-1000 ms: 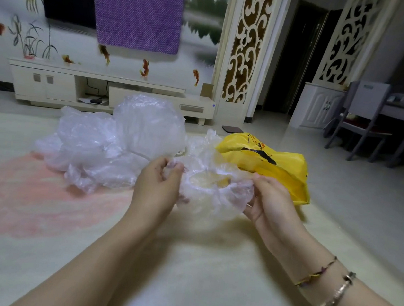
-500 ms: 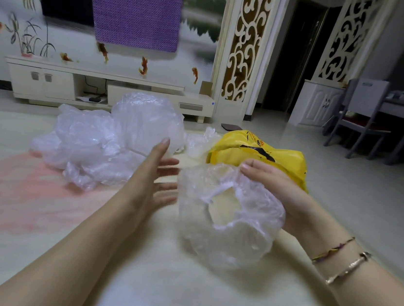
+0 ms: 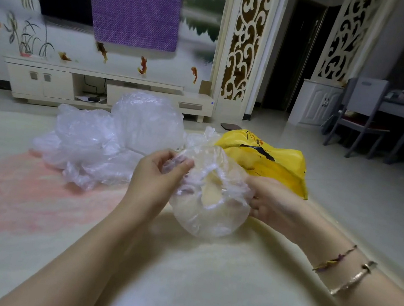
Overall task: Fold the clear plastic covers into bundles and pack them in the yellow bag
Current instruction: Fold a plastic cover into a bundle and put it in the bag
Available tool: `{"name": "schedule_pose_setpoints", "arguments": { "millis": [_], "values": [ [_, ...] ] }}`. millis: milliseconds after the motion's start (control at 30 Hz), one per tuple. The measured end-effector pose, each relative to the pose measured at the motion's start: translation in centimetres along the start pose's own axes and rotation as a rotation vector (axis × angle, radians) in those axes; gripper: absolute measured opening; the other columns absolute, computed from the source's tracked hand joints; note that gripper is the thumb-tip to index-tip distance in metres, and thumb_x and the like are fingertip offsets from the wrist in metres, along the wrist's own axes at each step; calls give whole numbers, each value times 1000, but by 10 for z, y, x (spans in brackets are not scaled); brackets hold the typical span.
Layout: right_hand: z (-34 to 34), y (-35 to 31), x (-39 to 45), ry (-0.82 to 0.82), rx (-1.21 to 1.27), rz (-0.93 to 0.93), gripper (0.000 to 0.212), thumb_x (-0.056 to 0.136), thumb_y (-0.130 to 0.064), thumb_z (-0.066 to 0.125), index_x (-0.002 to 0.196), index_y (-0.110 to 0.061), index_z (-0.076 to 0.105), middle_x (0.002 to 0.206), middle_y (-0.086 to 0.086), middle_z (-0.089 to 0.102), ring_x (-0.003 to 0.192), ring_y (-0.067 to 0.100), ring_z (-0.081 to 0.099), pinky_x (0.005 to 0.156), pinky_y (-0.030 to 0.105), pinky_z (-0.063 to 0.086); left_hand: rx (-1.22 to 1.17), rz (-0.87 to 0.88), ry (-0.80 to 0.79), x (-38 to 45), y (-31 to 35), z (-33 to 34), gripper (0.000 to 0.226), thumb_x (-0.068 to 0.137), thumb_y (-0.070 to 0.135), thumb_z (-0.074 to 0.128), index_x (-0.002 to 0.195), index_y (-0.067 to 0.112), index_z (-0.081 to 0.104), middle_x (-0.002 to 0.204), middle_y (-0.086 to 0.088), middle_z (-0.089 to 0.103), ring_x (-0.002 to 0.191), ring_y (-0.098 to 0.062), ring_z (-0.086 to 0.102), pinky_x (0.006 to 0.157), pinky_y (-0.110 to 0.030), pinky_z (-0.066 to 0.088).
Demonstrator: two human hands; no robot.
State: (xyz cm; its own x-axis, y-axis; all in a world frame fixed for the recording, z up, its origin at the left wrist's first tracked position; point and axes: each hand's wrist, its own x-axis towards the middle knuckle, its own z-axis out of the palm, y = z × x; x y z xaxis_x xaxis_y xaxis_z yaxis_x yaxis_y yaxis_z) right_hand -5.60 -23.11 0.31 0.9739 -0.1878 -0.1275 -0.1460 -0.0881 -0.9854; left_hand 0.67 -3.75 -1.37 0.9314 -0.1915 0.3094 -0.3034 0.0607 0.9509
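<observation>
While both hands (image 3: 157, 173) pinch it, the clear cover (image 3: 211, 204) hangs open.

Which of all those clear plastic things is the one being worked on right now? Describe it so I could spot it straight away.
Find the yellow bag lying on the pale floor; just in front of it both hands meet. The left hand and the right hand grip one clear plastic cover between them. Unlike the pile of covers lying to the left, it is lifted up and shows a round gathered opening.
</observation>
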Motion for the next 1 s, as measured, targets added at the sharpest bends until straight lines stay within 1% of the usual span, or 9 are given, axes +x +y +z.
{"name": "schedule_pose_setpoints", "arguments": {
  "millis": [167, 267, 333, 433, 600, 700, 800, 900, 1000],
  "values": [
    [0, 3, 5, 297, -305, -109, 21, 98, -22, 50, 82, -15, 61, 63, 5, 51, 55, 17, 47, 47, 22, 36, 248, 26, 130, -2, -7, -2, 19, 91, 24, 63, 78, 11, 62, 49, 4, 52, 38, -9, 50, 45, -25, 44],
    [-6, 10, 11, 347, -677, -166, 22, 95, -28, 56, 75, -18, 57, 51, -5, 46, 53, 16, 46, 48, 25, 31, 653, 5, 48, -6, -9, -8, 30, 95, 43, 51, 103, 15, 58, 72, -3, 66, 60, -11, 65, 62, -29, 47],
    [-7, 13, 8, 318, -868, -112, 23, 93, -39, 55, 87, -18, 58, 67, -3, 56, 66, 18, 53, 53, 29, 35, 1006, -28, -14, -9, -9, -10, 50, 93, 58, 41, 116, 15, 54, 98, -3, 64, 93, -22, 63, 76, -33, 47],
    [-9, 9, -6, 334, -1176, -135, 27, 96, -44, 46, 106, -19, 49, 90, -3, 61, 82, 19, 58, 62, 34, 44, 1366, 119, 67, -10, -3, -13, 61, 88, 67, 35, 122, 18, 47, 109, -3, 59, 102, -30, 56, 81, -38, 43],
    [-10, 2, -20, 155, -1156, -634, 20, 97, -24, 49, 115, -21, 56, 116, -6, 57, 110, 13, 53, 91, 31, 45, 871, 564, -178, 3, -8, -13, 31, 90, 38, 52, 112, 20, 64, 112, 3, 60, 107, -25, 52, 90, -36, 43],
    [-6, 16, -15, -39, -1186, -545, 37, 100, -31, 44, 136, -24, 44, 139, -11, 47, 128, 6, 42, 103, 18, 33, 925, 478, -504, -4, -22, -9, 52, 87, 49, 37, 121, 18, 60, 118, 4, 62, 112, -19, 54, 93, -23, 37],
    [-3, 30, -13, -107, -1204, -453, 51, 100, -36, 40, 148, -22, 27, 150, -6, 36, 136, 9, 34, 111, 22, 27, 1078, 327, -651, -6, -32, -9, 40, 96, 47, 42, 123, 18, 47, 119, 0, 53, 122, -23, 46, 100, -32, 35],
    [-7, 33, -12, -211, -1227, -363, 63, 99, -44, 38, 151, -19, 15, 159, -4, 18, 144, 12, 20, 119, 28, 18, 1182, 156, -746, -2, -34, -15, 69, 93, 61, 33, 152, 29, 14, 161, 11, 8, 148, -9, 4, 120, -37, 5],
    [-14, 34, -12, -263, -1305, -241, 79, 95, -56, 38, 154, -20, -1, 161, -9, -4, 147, 4, 0, 119, 21, 4, 1211, 86, -817, -1, -34, -20, 88, 82, 75, 28, 152, 36, -6, 156, 23, -14, 144, 1, -14, 119, -41, -9]
  ]
}}
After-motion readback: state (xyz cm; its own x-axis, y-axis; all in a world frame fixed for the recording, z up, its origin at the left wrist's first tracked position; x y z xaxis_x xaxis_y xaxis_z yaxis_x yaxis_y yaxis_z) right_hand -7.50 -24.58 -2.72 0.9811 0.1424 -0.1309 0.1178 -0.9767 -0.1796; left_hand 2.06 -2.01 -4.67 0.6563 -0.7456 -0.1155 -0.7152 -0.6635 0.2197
